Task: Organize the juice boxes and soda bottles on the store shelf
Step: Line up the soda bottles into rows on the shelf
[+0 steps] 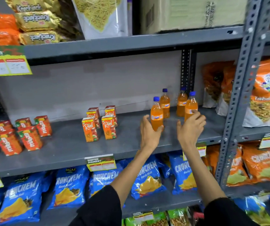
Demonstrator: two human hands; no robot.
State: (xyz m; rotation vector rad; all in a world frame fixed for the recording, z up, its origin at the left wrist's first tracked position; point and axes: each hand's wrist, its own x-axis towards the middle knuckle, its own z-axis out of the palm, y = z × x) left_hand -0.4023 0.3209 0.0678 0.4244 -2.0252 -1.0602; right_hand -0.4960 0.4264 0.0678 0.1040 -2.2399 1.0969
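Observation:
Four orange soda bottles with blue caps stand in two rows on the grey middle shelf (pixel 69 144). My left hand (pixel 149 132) is wrapped around the base of the front-left bottle (pixel 156 111). My right hand (pixel 190 128) is spread, its fingertips resting on the front-right bottle (pixel 190 103) and its thumb held apart. The two rear bottles (pixel 165 101) (pixel 181 101) stand untouched. Left of the bottles, several orange Real juice boxes (pixel 90 129) stand in two rows. Further left is a group of red Maaza juice boxes (pixel 30 138).
Orange snack bags (pixel 215 85) lean at the shelf's right end, behind a perforated upright post (pixel 238 88). Blue Crunchem bags (pixel 69 186) fill the shelf below. Gold biscuit packs (pixel 36 20) and a carton (pixel 191 12) sit above. Bare shelf lies between the box groups.

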